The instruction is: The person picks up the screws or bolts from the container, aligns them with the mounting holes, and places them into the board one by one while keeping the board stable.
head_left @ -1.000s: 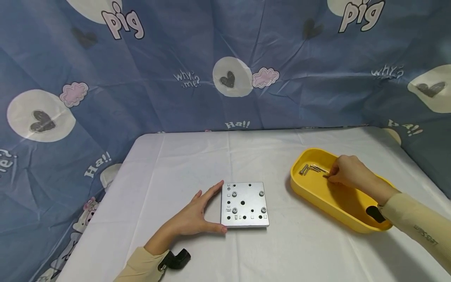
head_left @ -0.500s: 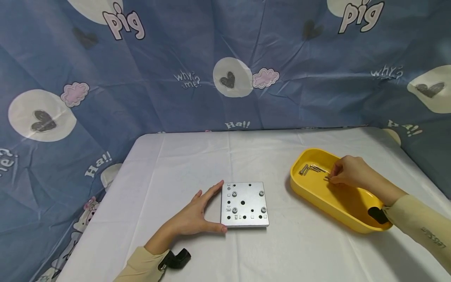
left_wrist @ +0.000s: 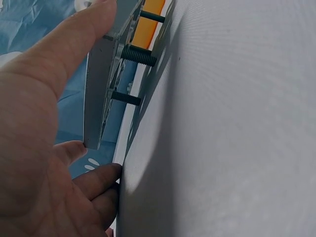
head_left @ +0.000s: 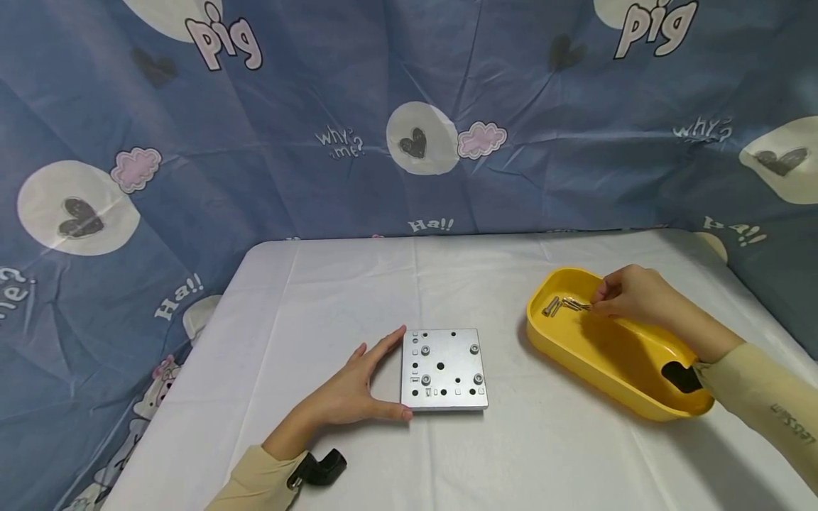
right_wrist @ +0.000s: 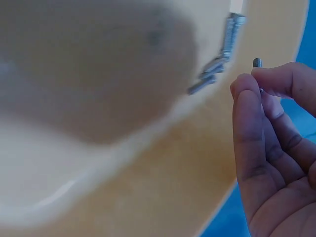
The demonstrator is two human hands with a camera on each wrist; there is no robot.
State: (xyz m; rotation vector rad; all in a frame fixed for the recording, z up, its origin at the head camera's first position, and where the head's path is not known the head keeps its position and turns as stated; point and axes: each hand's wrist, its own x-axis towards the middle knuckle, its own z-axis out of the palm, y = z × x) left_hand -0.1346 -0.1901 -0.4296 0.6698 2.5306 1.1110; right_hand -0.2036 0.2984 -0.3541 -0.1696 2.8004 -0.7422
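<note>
A square metal plate (head_left: 444, 369) with holes and several screws in it lies on the white table (head_left: 358, 298). My left hand (head_left: 358, 387) lies flat with straight fingers against the plate's left edge, thumb at its near corner. In the left wrist view the plate (left_wrist: 101, 84) stands on dark threaded studs (left_wrist: 138, 55) beside my left hand (left_wrist: 59, 128). My right hand (head_left: 629, 294) hovers over the yellow tray (head_left: 575, 355) and pinches a small screw (right_wrist: 256, 63) between thumb and fingertips of the right hand (right_wrist: 261, 84). Several loose screws (head_left: 565, 306) lie in the tray's far end.
A blue patterned cloth (head_left: 409, 121) hangs behind and round the table. A black wrist strap mount (head_left: 326, 468) shows at my left sleeve. White tabletop stretches between plate and tray and behind them.
My right hand has risen and moved a little toward the tray's far end, lifting a screw off the tray floor. The left hand and plate have stayed still.
</note>
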